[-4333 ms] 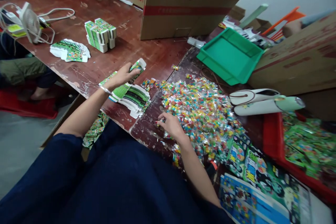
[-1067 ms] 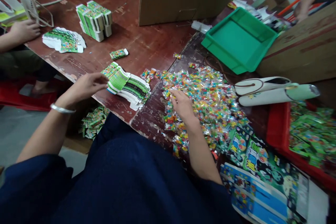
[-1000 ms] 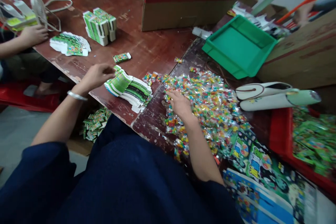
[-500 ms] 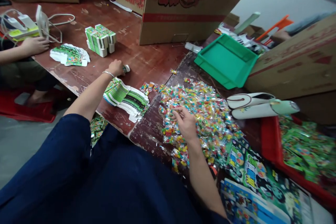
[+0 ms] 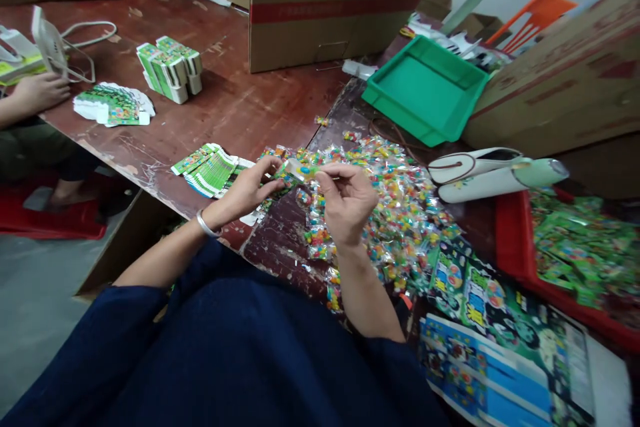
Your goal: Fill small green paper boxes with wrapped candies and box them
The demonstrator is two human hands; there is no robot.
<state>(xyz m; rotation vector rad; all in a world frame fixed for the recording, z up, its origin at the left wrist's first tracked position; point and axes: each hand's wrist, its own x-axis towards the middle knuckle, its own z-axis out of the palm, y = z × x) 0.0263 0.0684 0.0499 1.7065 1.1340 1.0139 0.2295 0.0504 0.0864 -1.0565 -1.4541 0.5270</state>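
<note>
My left hand, with a silver bangle at the wrist, grips a small green candy box whose white end flap stands up. Pinched in my right hand is a small candy packet, held right at the mouth of that box. Beneath and beyond both hands spreads a heap of clear candy packets with coloured sweets. A fanned row of flat green cartons lies on the table, partly hidden by my left hand and forearm.
Filled-out green boxes stand farther back, near more flat cartons. A co-worker's hand rests at far left. A green tray, a big cardboard box, a white pouch and a red crate of green packets surround the heap.
My left hand has come from the far side of the fanned cartons toward the heap, bringing the candy box. My right hand has risen from the heap with a packet and met it.
</note>
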